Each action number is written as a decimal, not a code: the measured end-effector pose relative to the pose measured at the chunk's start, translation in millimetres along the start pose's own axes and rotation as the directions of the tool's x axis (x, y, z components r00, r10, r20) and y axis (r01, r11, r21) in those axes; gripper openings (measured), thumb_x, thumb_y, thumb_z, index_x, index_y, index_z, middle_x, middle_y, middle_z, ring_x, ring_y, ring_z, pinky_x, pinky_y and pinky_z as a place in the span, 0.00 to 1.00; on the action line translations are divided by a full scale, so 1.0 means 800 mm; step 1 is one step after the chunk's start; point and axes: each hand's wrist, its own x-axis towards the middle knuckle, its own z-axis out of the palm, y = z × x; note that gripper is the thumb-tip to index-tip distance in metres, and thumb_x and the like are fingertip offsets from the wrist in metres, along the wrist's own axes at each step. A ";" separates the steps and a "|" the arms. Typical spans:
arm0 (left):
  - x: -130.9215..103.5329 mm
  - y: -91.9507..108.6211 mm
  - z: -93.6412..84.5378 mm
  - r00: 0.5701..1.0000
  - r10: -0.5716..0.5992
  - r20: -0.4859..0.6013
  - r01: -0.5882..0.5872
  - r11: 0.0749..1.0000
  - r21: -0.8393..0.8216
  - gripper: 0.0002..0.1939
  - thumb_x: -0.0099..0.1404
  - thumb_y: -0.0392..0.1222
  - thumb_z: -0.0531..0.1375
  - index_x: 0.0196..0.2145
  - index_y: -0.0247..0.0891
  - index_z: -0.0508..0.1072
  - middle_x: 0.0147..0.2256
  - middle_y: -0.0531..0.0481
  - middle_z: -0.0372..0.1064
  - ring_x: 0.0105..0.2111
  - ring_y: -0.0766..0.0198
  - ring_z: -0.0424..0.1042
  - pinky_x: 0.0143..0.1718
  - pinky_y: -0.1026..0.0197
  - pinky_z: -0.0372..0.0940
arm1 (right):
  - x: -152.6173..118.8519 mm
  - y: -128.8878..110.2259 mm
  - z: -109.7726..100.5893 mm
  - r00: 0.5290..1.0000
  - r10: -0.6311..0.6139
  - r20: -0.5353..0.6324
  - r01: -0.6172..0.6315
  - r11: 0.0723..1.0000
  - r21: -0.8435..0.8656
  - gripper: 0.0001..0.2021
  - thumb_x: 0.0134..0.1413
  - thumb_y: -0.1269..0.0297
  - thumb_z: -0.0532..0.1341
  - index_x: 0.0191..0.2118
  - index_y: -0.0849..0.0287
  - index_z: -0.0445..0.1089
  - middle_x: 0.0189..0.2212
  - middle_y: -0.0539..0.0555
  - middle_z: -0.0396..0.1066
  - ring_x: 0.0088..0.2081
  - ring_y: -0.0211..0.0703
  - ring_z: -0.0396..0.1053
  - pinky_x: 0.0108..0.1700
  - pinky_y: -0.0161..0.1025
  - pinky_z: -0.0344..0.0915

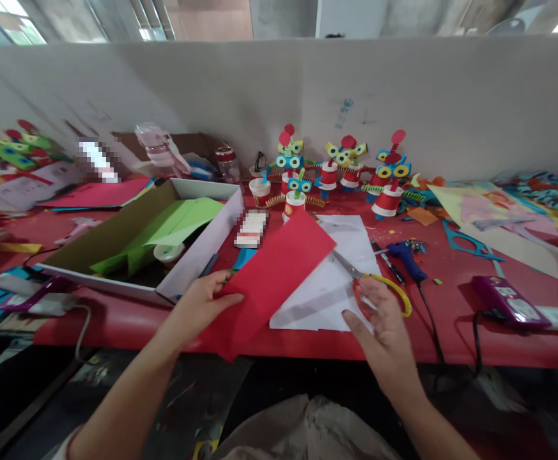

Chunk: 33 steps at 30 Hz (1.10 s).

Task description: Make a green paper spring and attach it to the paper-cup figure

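Note:
My left hand point(206, 303) pinches a folded sheet of red paper point(273, 275) by its left edge, thumb on top. The sheet is held at a slant over the table's front, covering part of the white paper point(317, 300). Scissors point(353, 269) with one red and one yellow handle loop lie to its right, their blades pointing toward the red paper. At the handles is my right hand point(384, 326), thumb spread from half-curled fingers. The fingers overlap the red loop; whether they touch it I cannot tell.
A white box point(211, 239) with green paper stands left, a phone point(251, 229) beside it. Several paper-cup figures point(294, 198) line the back. To the right are a blue glue gun point(408, 257), a black marker point(390, 265) and a purple power strip point(509, 300). Another person's hand shows far left.

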 end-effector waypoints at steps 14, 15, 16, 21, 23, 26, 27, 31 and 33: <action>-0.047 -0.034 0.107 0.951 -0.303 0.054 0.223 0.555 -0.801 0.17 0.47 0.36 0.71 0.36 0.34 0.76 0.35 0.42 0.79 0.34 0.53 0.79 0.39 0.55 0.73 | -0.021 -0.022 0.060 0.717 0.271 0.642 -0.580 0.742 0.335 0.18 0.56 0.47 0.59 0.43 0.56 0.69 0.34 0.52 0.76 0.35 0.46 0.74 0.41 0.43 0.72; -0.047 -0.033 0.108 0.950 -0.304 0.069 0.233 0.547 -0.804 0.17 0.47 0.36 0.71 0.37 0.34 0.76 0.35 0.42 0.79 0.34 0.52 0.79 0.39 0.55 0.74 | -0.020 -0.021 0.058 0.701 0.277 0.657 -0.602 0.725 0.336 0.18 0.56 0.47 0.59 0.44 0.56 0.69 0.34 0.52 0.76 0.35 0.46 0.75 0.41 0.43 0.72; -0.047 -0.032 0.109 0.951 -0.299 0.078 0.237 0.540 -0.808 0.17 0.48 0.36 0.71 0.37 0.34 0.76 0.35 0.42 0.79 0.34 0.52 0.79 0.39 0.54 0.74 | -0.019 -0.020 0.057 0.695 0.282 0.661 -0.611 0.716 0.337 0.19 0.56 0.47 0.60 0.44 0.56 0.69 0.35 0.52 0.76 0.36 0.47 0.75 0.41 0.44 0.72; -0.044 -0.024 0.108 0.954 -0.299 0.025 0.186 0.525 -0.830 0.19 0.48 0.35 0.70 0.39 0.34 0.74 0.36 0.42 0.79 0.32 0.52 0.79 0.35 0.55 0.75 | -0.024 -0.020 0.055 0.726 0.217 0.653 -0.540 0.767 0.345 0.18 0.56 0.51 0.61 0.47 0.56 0.69 0.43 0.55 0.76 0.44 0.49 0.74 0.49 0.46 0.69; -0.037 -0.022 0.097 0.948 -0.318 -0.006 0.169 0.518 -0.839 0.18 0.49 0.33 0.70 0.39 0.33 0.73 0.35 0.41 0.79 0.31 0.53 0.79 0.34 0.56 0.75 | -0.028 -0.016 0.050 0.718 0.186 0.671 -0.502 0.806 0.313 0.16 0.56 0.54 0.61 0.47 0.57 0.70 0.45 0.56 0.75 0.46 0.50 0.73 0.52 0.48 0.67; -0.020 -0.019 0.076 0.934 -0.352 -0.058 0.135 0.500 -0.856 0.16 0.51 0.30 0.68 0.38 0.32 0.72 0.31 0.43 0.79 0.27 0.55 0.78 0.31 0.57 0.75 | -0.037 -0.005 0.036 0.679 0.206 0.704 -0.495 0.837 0.233 0.14 0.55 0.55 0.62 0.44 0.57 0.71 0.44 0.56 0.76 0.47 0.52 0.72 0.52 0.48 0.66; -0.013 -0.017 0.070 0.930 -0.360 -0.071 0.123 0.490 -0.863 0.15 0.51 0.29 0.67 0.38 0.32 0.72 0.30 0.43 0.79 0.27 0.56 0.78 0.30 0.58 0.75 | -0.040 -0.001 0.031 0.668 0.224 0.710 -0.501 0.841 0.205 0.14 0.55 0.54 0.61 0.43 0.57 0.71 0.42 0.56 0.76 0.47 0.53 0.72 0.51 0.48 0.67; 0.001 -0.014 0.062 0.920 -0.370 -0.126 0.052 0.434 -0.900 0.14 0.52 0.25 0.65 0.37 0.33 0.71 0.28 0.47 0.78 0.25 0.58 0.78 0.29 0.60 0.75 | -0.051 0.016 0.012 0.672 0.292 0.681 -0.476 0.874 0.095 0.17 0.57 0.48 0.58 0.39 0.58 0.72 0.39 0.56 0.76 0.45 0.55 0.73 0.48 0.45 0.68; -0.001 -0.017 0.069 0.920 -0.361 -0.152 0.010 0.409 -0.912 0.13 0.53 0.26 0.64 0.37 0.34 0.71 0.29 0.48 0.79 0.25 0.59 0.78 0.30 0.61 0.75 | -0.055 0.023 0.007 0.687 0.310 0.657 -0.460 0.886 0.063 0.19 0.57 0.46 0.57 0.38 0.58 0.72 0.38 0.56 0.76 0.45 0.54 0.73 0.47 0.44 0.68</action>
